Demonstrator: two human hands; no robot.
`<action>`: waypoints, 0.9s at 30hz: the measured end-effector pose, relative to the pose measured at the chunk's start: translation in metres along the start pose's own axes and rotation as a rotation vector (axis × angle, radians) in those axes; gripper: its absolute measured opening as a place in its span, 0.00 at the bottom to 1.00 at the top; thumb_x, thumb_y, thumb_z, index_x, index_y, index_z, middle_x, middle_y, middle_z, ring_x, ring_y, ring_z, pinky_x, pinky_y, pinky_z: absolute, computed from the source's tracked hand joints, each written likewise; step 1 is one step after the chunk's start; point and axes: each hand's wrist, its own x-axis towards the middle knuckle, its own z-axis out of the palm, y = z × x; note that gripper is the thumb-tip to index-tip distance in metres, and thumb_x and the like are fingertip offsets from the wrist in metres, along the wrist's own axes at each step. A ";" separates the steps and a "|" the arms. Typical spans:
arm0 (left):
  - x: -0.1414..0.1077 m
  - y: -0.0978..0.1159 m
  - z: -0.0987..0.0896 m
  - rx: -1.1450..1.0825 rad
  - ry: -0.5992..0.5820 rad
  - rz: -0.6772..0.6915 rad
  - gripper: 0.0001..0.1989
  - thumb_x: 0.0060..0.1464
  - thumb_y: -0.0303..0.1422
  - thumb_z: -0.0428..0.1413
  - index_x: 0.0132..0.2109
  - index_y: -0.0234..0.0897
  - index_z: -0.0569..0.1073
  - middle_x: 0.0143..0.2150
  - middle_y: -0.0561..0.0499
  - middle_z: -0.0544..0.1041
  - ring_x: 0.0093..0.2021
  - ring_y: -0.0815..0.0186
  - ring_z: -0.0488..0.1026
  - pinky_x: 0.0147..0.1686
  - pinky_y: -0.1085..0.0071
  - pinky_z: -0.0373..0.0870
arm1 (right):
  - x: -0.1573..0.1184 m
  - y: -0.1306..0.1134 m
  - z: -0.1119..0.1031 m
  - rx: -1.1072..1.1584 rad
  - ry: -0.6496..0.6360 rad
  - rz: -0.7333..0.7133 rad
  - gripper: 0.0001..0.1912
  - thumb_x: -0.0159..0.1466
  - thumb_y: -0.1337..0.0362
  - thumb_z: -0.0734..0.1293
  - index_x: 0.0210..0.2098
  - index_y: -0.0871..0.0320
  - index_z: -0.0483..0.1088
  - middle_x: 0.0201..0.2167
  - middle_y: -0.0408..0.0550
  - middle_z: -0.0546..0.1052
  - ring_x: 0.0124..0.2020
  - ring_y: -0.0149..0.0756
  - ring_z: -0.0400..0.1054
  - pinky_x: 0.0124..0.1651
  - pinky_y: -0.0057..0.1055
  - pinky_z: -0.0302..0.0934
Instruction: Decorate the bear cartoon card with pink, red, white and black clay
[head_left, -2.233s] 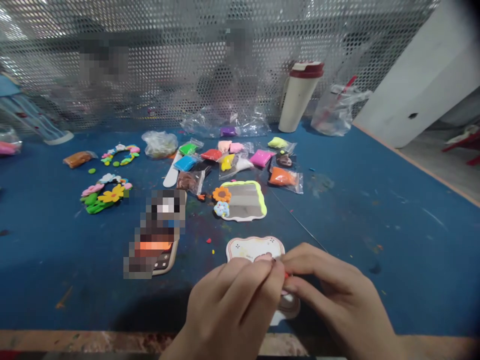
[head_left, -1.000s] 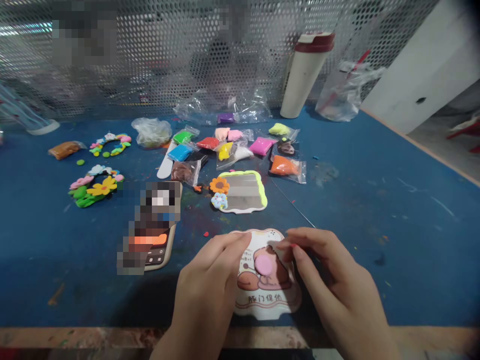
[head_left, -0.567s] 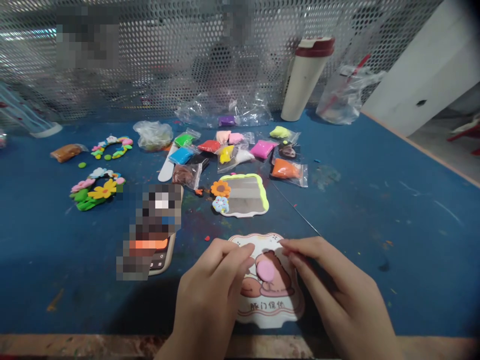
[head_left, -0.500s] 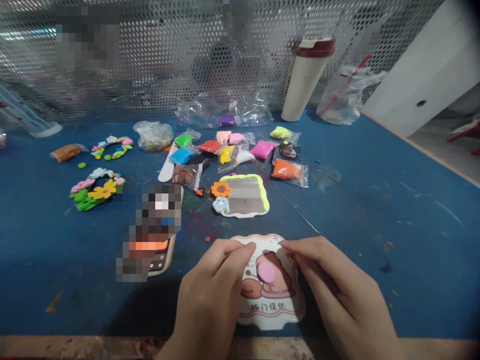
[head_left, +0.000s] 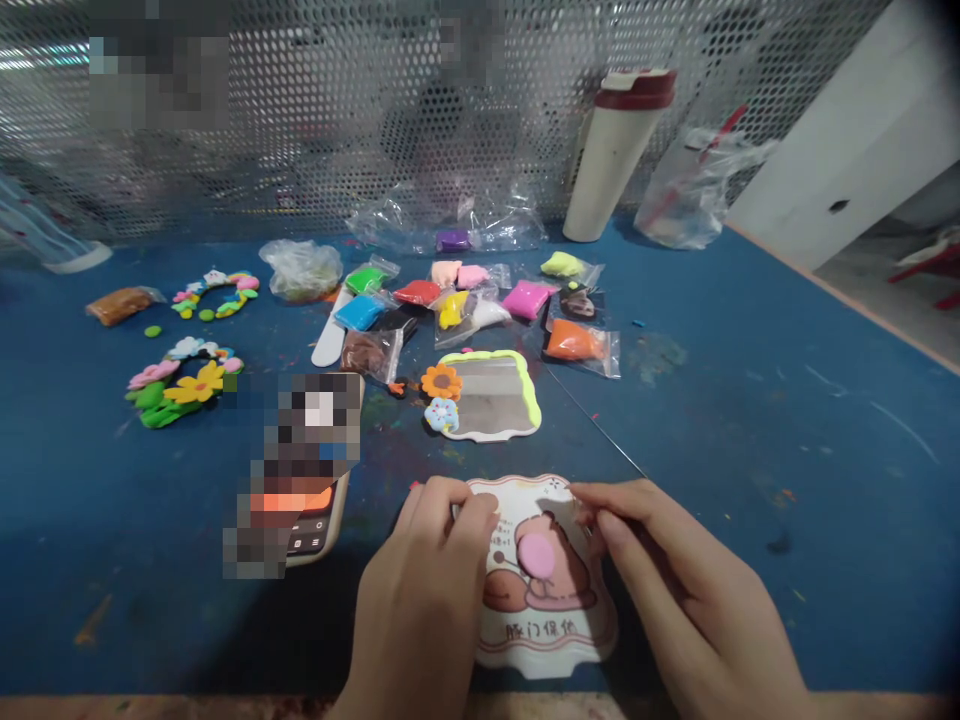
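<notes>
A white wavy-edged board (head_left: pixel 547 628) printed with a brown cartoon animal lies on the blue table near the front edge. On its middle sits a flat pink disc (head_left: pixel 537 556). My left hand (head_left: pixel 431 570) rests over the board's left side, fingers bent and drawn together; whether they hold anything is hidden. My right hand (head_left: pixel 667 570) is at the board's upper right, thumb and fingertips close together, with anything between them too small to make out. Behind the board lies a mirror (head_left: pixel 491 395) with a yellow-green clay edge, an orange flower and a light blue flower.
A phone (head_left: pixel 330 540) lies left of my left hand, with two decorated rings (head_left: pixel 184 385) beyond. Several clay packets (head_left: pixel 576 340) spread behind the mirror. A thin metal rod (head_left: pixel 600 425) lies to its right. A tall cup (head_left: pixel 613 160) stands by the perforated panel.
The view has shifted slightly, so the board and phone appear a little lower. My left fingers have curled in slightly, and my right thumb has moved nearer the fingertips.
</notes>
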 end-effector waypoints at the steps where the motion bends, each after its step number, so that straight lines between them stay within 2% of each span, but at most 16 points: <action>1: -0.001 -0.001 0.001 -0.006 0.011 0.012 0.09 0.61 0.24 0.46 0.43 0.40 0.69 0.38 0.51 0.72 0.35 0.62 0.74 0.30 0.68 0.73 | 0.001 0.000 0.000 0.001 0.008 -0.004 0.08 0.66 0.65 0.61 0.40 0.50 0.71 0.34 0.41 0.78 0.34 0.30 0.74 0.35 0.22 0.69; 5: -0.003 -0.006 0.003 -0.062 0.082 0.078 0.11 0.62 0.25 0.47 0.48 0.39 0.69 0.41 0.49 0.73 0.38 0.62 0.73 0.36 0.65 0.74 | 0.002 -0.002 0.000 -0.012 0.041 0.008 0.07 0.63 0.63 0.64 0.33 0.51 0.75 0.31 0.40 0.81 0.30 0.32 0.76 0.32 0.23 0.71; 8: -0.003 -0.008 0.002 -0.082 0.103 0.115 0.11 0.62 0.24 0.46 0.48 0.38 0.70 0.42 0.48 0.74 0.41 0.62 0.73 0.40 0.63 0.74 | 0.002 -0.002 -0.001 -0.046 0.068 0.034 0.09 0.63 0.61 0.64 0.34 0.51 0.77 0.32 0.41 0.83 0.30 0.34 0.78 0.31 0.25 0.73; 11: -0.003 -0.007 0.001 -0.089 0.117 0.132 0.12 0.62 0.24 0.46 0.48 0.37 0.70 0.42 0.47 0.74 0.41 0.62 0.74 0.39 0.63 0.75 | 0.000 -0.001 -0.003 -0.071 0.091 0.054 0.11 0.64 0.61 0.62 0.36 0.50 0.77 0.32 0.40 0.83 0.28 0.34 0.78 0.31 0.25 0.73; 16: -0.003 -0.005 0.000 -0.116 0.170 0.120 0.11 0.61 0.23 0.48 0.48 0.35 0.71 0.41 0.47 0.75 0.38 0.62 0.74 0.35 0.65 0.74 | -0.002 -0.002 -0.005 -0.085 0.041 0.103 0.09 0.62 0.59 0.66 0.27 0.49 0.75 0.22 0.36 0.80 0.19 0.30 0.74 0.23 0.21 0.69; 21: -0.001 -0.003 0.000 -0.125 0.157 0.100 0.11 0.61 0.23 0.48 0.47 0.36 0.70 0.39 0.49 0.76 0.37 0.62 0.73 0.30 0.68 0.72 | 0.001 -0.004 -0.003 -0.059 0.106 0.077 0.10 0.64 0.60 0.62 0.34 0.51 0.76 0.30 0.40 0.83 0.28 0.34 0.78 0.29 0.24 0.72; 25: 0.002 0.001 -0.003 -0.137 0.071 0.026 0.11 0.61 0.23 0.47 0.45 0.39 0.71 0.37 0.52 0.75 0.34 0.64 0.74 0.30 0.69 0.72 | 0.000 -0.004 -0.003 -0.054 0.091 0.072 0.10 0.63 0.60 0.64 0.29 0.51 0.75 0.24 0.38 0.81 0.22 0.32 0.75 0.24 0.23 0.70; 27: 0.003 0.002 -0.005 -0.135 0.048 -0.007 0.10 0.61 0.24 0.47 0.42 0.40 0.72 0.34 0.54 0.75 0.33 0.65 0.73 0.31 0.69 0.71 | -0.001 -0.004 -0.003 -0.036 0.080 0.036 0.08 0.62 0.60 0.65 0.29 0.51 0.75 0.25 0.39 0.81 0.24 0.32 0.76 0.27 0.24 0.71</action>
